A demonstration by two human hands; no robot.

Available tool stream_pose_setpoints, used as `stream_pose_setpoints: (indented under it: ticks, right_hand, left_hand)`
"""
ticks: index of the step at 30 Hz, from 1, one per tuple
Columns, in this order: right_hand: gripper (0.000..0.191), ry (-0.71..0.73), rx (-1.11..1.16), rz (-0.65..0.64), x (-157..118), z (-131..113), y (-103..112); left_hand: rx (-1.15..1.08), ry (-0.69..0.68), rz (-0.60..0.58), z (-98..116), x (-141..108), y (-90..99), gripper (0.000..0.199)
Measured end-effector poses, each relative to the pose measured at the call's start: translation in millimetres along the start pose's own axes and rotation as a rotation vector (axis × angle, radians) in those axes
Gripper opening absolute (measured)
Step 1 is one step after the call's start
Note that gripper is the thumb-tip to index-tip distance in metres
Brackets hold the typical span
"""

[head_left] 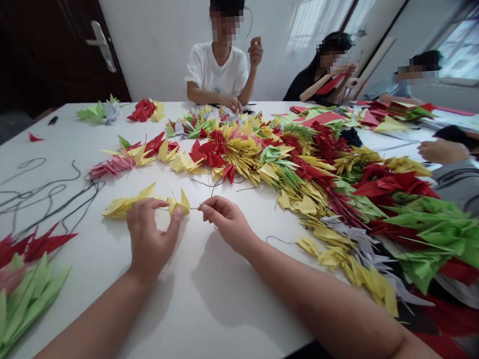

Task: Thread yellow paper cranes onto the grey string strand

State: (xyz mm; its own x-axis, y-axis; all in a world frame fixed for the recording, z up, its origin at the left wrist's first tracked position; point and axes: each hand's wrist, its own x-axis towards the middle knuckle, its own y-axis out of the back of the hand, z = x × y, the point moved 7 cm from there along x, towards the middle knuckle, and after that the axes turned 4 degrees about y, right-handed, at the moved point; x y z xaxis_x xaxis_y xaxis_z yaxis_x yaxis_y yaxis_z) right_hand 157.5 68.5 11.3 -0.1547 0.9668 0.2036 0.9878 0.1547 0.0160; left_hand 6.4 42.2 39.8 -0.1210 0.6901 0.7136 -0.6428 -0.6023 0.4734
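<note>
My left hand is at the yellow folded paper piece, its thumb against the paper and its fingers curled beside it. A thin dark string runs from that piece to my right hand, where thumb and forefinger pinch it. Just left of my left hand lies a row of yellow folded pieces on the white table. Whether the string passes through that row is hidden behind my fingers.
A large heap of coloured folded paper spreads across the middle and right. Green pieces lie at the left edge, loose dark strings beyond them. Several people sit around the far and right sides, one in a white shirt.
</note>
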Motion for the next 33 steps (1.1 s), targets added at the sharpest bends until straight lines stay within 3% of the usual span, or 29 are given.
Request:
stream_pose_setpoints:
  ticks: [2, 4, 10, 15, 22, 27, 33]
  right_hand:
    - [0.019, 0.059, -0.064, -0.008, -2.1, -7.3, -1.8]
    - [0.018, 0.099, -0.128, -0.038, -4.3, -12.6, -5.1]
    - [0.016, 0.188, -0.284, -0.109, -7.5, -21.4, -7.9]
    - [0.011, 0.285, -0.493, -0.243, -8.4, -30.5, -7.1]
    - [0.011, 0.228, -0.424, -0.350, -6.9, -33.0, -2.1]
    - [0.012, 0.165, -0.353, -0.418, -7.0, -28.8, -5.0]
    - [0.012, 0.126, -0.342, -0.408, -5.5, -25.3, -4.0]
  left_hand:
    - [-0.063, -0.088, -0.041, 18.5, -3.7, 1.7, 0.010]
    - [-0.125, -0.078, -0.094, 26.3, -6.5, 0.3, 0.008]
    - [-0.156, 0.044, -0.119, 13.9, -4.5, -2.9, 0.012]
    - [-0.155, -0.140, -0.175, 19.9, -1.8, -3.3, 0.012]
    - [-0.182, -0.312, -0.215, 30.6, -6.1, -6.2, 0.008]
    - [-0.167, -0.298, -0.221, 28.9, -5.8, -7.0, 0.009]
    - [-0.166, -0.311, -0.221, 28.8, -5.8, -7.3, 0.009]
